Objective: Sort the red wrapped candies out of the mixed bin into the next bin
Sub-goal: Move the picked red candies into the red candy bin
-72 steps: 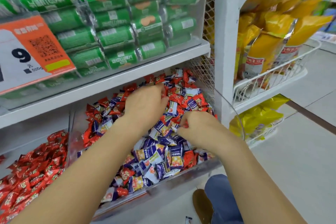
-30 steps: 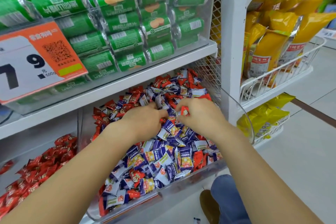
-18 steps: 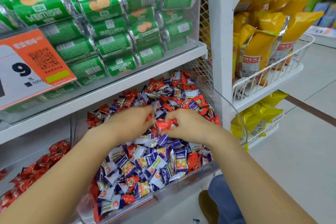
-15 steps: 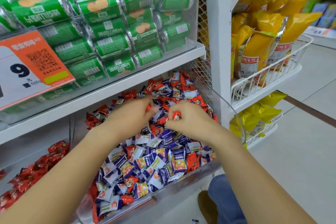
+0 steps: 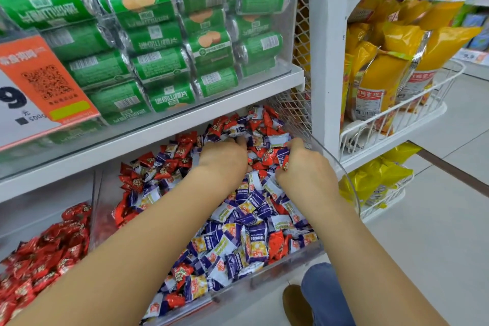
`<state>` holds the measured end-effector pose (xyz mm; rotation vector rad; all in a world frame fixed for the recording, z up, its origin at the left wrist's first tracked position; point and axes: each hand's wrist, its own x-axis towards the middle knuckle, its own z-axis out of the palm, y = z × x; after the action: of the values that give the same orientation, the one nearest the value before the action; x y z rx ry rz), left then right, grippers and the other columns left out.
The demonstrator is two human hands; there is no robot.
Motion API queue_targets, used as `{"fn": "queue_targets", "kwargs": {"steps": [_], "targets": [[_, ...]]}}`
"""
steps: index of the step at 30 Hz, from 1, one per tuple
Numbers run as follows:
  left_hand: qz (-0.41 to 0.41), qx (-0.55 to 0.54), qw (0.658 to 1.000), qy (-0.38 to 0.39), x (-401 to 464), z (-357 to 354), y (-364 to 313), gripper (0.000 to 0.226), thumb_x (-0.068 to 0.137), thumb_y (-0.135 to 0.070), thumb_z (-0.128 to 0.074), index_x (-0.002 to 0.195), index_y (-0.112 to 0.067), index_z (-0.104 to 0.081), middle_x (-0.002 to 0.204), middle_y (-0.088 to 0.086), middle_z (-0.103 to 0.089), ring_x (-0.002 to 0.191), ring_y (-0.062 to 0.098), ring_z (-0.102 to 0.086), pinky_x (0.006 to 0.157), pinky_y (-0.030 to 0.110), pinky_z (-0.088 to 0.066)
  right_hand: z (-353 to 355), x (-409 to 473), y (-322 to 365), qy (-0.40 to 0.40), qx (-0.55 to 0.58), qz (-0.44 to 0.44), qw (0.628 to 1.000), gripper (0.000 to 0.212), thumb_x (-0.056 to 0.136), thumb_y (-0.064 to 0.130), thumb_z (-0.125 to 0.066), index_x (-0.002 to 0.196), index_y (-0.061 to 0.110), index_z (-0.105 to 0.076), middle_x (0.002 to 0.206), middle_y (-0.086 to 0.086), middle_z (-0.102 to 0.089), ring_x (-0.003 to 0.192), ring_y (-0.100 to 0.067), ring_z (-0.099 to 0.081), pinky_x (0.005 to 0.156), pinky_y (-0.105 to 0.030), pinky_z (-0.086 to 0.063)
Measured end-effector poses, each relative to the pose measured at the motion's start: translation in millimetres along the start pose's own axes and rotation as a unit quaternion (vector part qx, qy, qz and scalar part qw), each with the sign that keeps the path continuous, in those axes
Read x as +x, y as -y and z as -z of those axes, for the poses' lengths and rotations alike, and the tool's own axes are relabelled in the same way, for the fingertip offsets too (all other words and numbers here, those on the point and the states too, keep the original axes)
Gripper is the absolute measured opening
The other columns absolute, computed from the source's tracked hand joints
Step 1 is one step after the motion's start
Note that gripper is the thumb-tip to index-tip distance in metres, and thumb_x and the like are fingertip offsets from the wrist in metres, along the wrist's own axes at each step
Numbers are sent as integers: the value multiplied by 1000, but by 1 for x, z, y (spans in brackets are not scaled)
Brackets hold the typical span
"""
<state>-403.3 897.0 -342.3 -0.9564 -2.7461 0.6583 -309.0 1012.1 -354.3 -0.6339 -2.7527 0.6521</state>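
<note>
A: Head view: my left hand [image 5: 225, 160] digs curled into the mixed bin [image 5: 341, 174], grip unclear; my right hand [image 5: 304, 169] pinches a red candy [image 5: 285, 166].

B: Risks?

A: Purple candies [image 5: 254, 222] could ride along or spill over the bin's low front. The red bin [image 5: 39, 254] sits left of it, under the shelf [image 5: 158, 132], so headroom is tight.

Orange price card [image 5: 39, 92], clipped to the shelf front left of the green rolls: large "9", "500g", a QR code. Green rolls [image 5: 169, 98]: Chinese print, barcodes. Shelf-edge tags [image 5: 473, 57] right of the yellow bags: "9.9"; candy wrapper print too small to read.
</note>
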Motion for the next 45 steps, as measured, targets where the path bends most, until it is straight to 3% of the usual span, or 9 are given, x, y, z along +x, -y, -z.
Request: {"fn": "queue_targets", "kwargs": {"steps": [6,11,19,24,28,32,35,38,45], "targets": [[24,-22,999,9,10,-2,0,48,94,-14,-49,139,-13,-33,102,3,-62,71,20,-47,50,25,-27,-4,0,6,-2,-22,-43,999,40,88,14,-61,120,3,-38,107,-14,-64,101,-32,-62,65,-31,-38],[-42,-54,998,-15,-8,-3,13,33,96,-26,-46,129,-22,-45,95,4,-59,75,24,-55,47,25,-26,-9,8,5,112,-25,-28,993,43,87,13,-56,128,6,-42,113,-15,-62,103,-32,-59,68,-32,-42],[-35,-77,996,-15,-55,14,32,31,96,-41,-42,126,-33,-42,108,-2,-57,94,22,-59,57,28,-38,1,-1,12,234,102,114,960,40,83,16,-60,119,32,-56,67,9,-51,46,-11,-42,46,-26,-33],[3,-132,990,-48,-99,16,51,29,95,-43,-38,124,-38,-39,106,-9,-53,93,18,-60,57,27,-40,27,-12,1,355,104,122,921,39,82,21,-67,114,42,-61,130,5,-58,88,-18,-63,78,-33,-52],[77,-220,966,-108,-128,4,53,28,92,-43,-39,118,-41,-48,98,-10,-57,83,17,-63,50,26,-41,46,-19,-11,291,87,77,950,65,82,32,-71,140,36,-41,131,2,-54,92,-11,-59,71,-16,-44],[124,-292,937,-145,-140,-8,45,20,88,-31,-55,107,-33,-61,90,-6,-65,65,24,-63,42,18,-31,34,-13,-2,112,58,66,990,50,89,32,-62,137,30,-47,113,-4,-63,78,-13,-58,60,-17,-33],[154,-313,927,-137,-145,-19,44,19,89,-32,-52,107,-33,-59,87,-3,-64,63,24,-60,42,23,-38,19,-6,11,70,70,102,990,44,92,27,-59,135,29,-50,129,-3,-58,96,-17,-61,82,-22,-41],[168,-329,917,-149,-146,-19,47,22,90,-38,-45,108,-34,-58,94,-3,-65,71,26,-62,49,30,-45,5,-1,22,120,55,145,981,54,92,27,-59,143,32,-39,144,-5,-42,129,-21,-41,102,-25,-32],[155,-374,903,-141,-158,-11,49,24,87,-38,-43,104,-33,-58,87,-5,-63,63,22,-58,48,29,-44,-11,-4,34,219,-41,146,964,63,97,29,-52,150,26,-19,140,-15,-35,122,-30,-44,92,-29,-37]]}}
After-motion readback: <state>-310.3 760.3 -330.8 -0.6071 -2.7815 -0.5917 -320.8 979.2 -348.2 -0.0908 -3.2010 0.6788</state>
